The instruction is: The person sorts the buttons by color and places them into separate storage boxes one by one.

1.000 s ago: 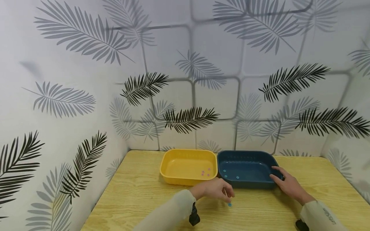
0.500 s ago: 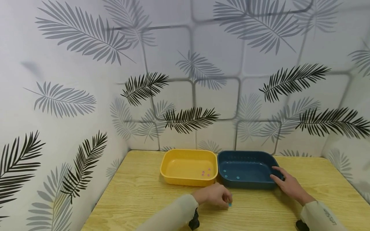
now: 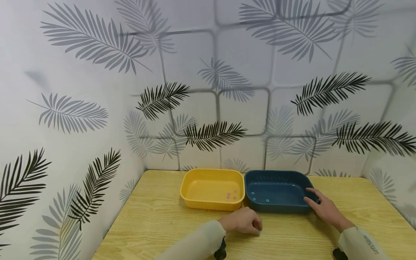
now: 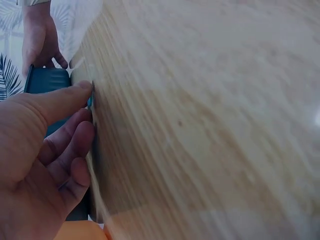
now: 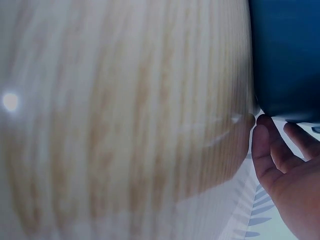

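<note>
My left hand (image 3: 244, 220) is low over the table, in front of where the two basins meet. Its thumb and fingers pinch a small blue button (image 4: 90, 101) close to the tabletop; in the head view only a speck of the button (image 3: 259, 231) shows at the fingertips. At the right end of the dark blue basin (image 3: 281, 208), my right hand (image 3: 326, 208) rests with spread, relaxed fingers on the rim. The right wrist view has its fingertips right at the basin's corner. Several blue buttons (image 3: 267, 200) lie in that basin, towards its left.
A yellow basin (image 3: 211, 205) stands against the blue one on its left, with several pink buttons (image 3: 234, 197) in its right part. Both are on a wood-grain table (image 3: 156, 216) before a leaf-patterned wall (image 3: 201, 108).
The left fingers have closed in around the blue button, which showed more fully beside them before. The left hand has shifted slightly; the right hand has stayed at the basin's rim.
</note>
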A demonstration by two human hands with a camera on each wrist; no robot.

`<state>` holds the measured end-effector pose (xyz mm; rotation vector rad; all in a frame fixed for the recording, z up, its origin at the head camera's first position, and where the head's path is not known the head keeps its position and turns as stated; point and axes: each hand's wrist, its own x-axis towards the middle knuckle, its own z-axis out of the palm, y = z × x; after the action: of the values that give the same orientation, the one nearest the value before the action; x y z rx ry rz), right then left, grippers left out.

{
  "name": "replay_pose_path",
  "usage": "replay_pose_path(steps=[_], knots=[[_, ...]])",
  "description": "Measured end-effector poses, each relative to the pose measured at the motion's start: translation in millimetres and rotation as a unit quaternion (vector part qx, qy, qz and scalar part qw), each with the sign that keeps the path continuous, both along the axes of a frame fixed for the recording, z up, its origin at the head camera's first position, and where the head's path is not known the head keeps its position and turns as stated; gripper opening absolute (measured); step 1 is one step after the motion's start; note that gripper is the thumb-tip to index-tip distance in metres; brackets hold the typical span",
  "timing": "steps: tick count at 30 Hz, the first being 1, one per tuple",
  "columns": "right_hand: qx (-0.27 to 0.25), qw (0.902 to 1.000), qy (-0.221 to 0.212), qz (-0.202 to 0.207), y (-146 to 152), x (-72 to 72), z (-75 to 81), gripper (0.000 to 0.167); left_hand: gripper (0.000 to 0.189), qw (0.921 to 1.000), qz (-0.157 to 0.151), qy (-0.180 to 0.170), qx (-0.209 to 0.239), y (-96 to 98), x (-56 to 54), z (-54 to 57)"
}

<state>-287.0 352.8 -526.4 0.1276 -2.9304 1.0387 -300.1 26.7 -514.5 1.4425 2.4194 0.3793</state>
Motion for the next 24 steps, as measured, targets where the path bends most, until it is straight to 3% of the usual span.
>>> replay_pose_path(steps=[9,19,24], knots=[[0.001,1.0,-0.003,-0.002,-0.8,0.6,0.5,0.067,0.005,0.9998,0.014,0.004,-0.011,2.6,2.5,1.5],[0.002,1.0,0.0,-0.003,-1.1,1.3,1.3,0.067,0.004,0.9977,0.065,-0.02,-0.006,3.8,7.2,4.5],[0.001,1.0,0.002,-0.005,-1.3,1.4,1.8,0.067,0.004,0.9976,0.064,-0.025,-0.001,3.9,7.8,4.2]])
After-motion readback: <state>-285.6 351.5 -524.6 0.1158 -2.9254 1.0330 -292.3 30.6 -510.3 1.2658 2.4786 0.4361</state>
